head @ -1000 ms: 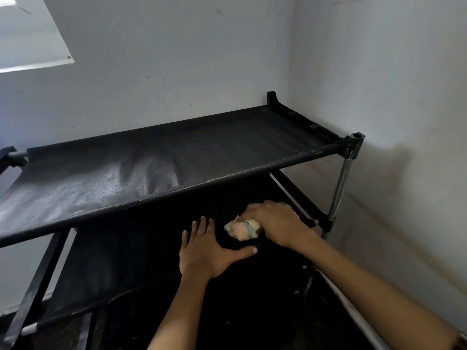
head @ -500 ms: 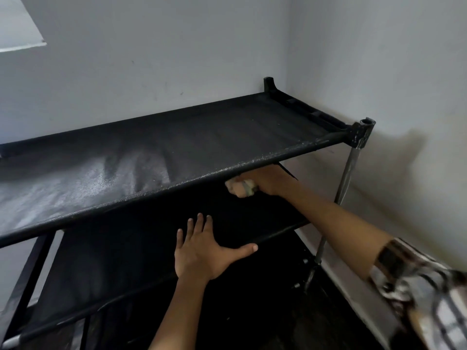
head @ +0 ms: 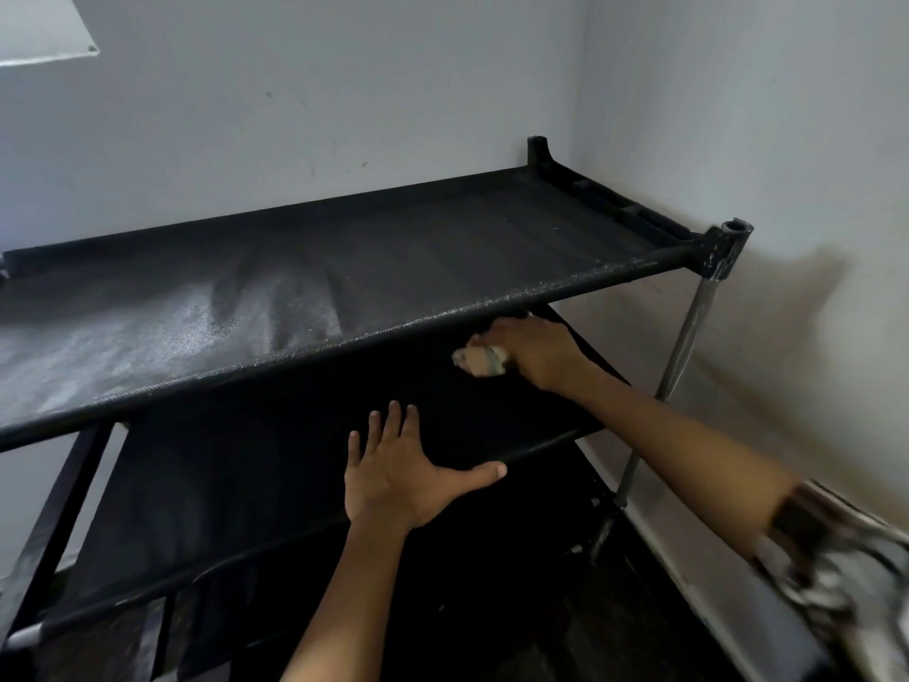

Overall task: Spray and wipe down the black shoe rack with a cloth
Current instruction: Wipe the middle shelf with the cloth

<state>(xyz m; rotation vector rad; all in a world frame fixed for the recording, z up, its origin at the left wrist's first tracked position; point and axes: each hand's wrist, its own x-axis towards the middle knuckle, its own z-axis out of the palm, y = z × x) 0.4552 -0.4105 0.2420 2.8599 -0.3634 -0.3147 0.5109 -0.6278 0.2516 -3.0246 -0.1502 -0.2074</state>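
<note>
- Step in hand: wiping the middle shelf (head: 295,465) of the black shoe rack (head: 723,248), which stands in a room corner against two pale walls.
- Right hand (head: 533,351): grip curled round a bunched cloth (head: 479,361), pressed on the middle shelf near its right rear, just under the top shelf (head: 393,258) edge.
- Left hand (head: 398,477): grip spread, fingers straight, palm flat on the middle shelf fabric at the front rail, apparently steadying it.
- Top shelf: pale speckling at its left, likely spray or dust.
- Next move, as judged: draw the cloth along the shelf with steady pressure; keep the fabric braced.
- No spray bottle is in view.
</note>
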